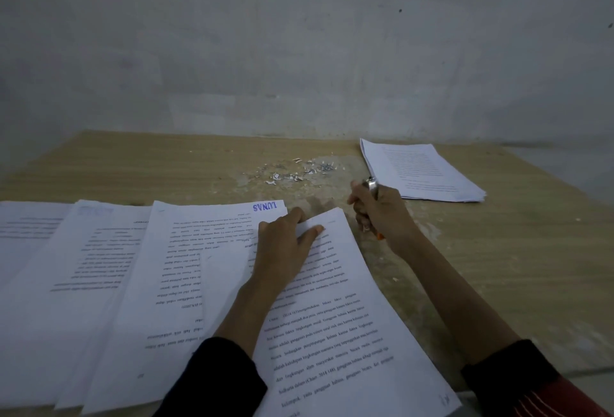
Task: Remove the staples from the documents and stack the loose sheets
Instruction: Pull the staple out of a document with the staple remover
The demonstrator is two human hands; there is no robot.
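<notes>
My left hand [285,250] flat, pinning centre document [332,333]; right hand [382,213] grips metal-tipped tool [372,185]. Lever top corner gently, avoid tearing.

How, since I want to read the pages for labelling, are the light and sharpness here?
Head view: dim, even light, no glare; print on the near document under the left hand is partly readable; print on the far stack is too soft to read; the right hand and its tool look slightly smeared.
</notes>
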